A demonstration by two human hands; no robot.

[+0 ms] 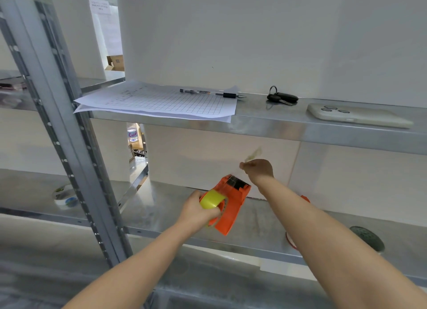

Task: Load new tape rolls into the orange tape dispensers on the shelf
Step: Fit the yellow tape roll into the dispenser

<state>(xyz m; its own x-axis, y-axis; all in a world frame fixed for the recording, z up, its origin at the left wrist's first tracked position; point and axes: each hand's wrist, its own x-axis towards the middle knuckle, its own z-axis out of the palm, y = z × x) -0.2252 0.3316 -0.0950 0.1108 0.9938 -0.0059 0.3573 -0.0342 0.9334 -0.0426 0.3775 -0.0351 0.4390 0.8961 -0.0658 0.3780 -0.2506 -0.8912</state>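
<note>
Gripping roll (211, 200) + dispenser (233, 201) w/ L hand (198, 212); raised R hand (260, 170) pinches tape end (253, 153).

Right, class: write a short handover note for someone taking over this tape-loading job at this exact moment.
Left hand grips the yellow tape roll seated on the orange dispenser, over the lower shelf.
Right hand pinches the tape end above the dispenser's toothed end.
Done: roll mounted.
Left: finish threading, set it down. Another orange piece shows behind the right forearm, perhaps a second dispenser.
</note>
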